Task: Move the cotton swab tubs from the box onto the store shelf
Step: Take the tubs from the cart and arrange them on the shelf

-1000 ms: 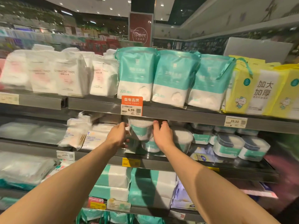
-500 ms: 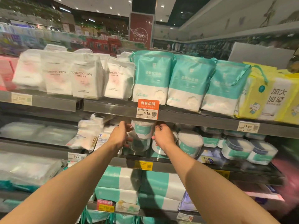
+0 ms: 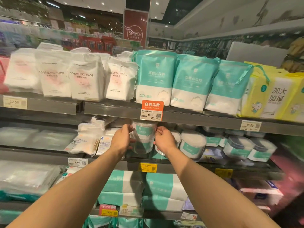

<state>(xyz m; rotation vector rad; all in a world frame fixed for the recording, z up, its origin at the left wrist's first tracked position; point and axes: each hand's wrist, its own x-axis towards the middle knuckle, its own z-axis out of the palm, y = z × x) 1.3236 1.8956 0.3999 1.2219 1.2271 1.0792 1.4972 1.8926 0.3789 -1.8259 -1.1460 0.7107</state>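
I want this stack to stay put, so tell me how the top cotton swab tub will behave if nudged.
Probably light: the top tub looks like clear plastic full of swabs. It seems to stand on a lower tub, so a nudge could tip it. Its smooth round wall may slip or roll; left hand and right hand both grip it.

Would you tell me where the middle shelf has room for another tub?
Bare dark strip along the middle shelf front, before the right-hand tubs. Crowded where the left hand and right hand hold the stacked tub: packets left, tubs right.
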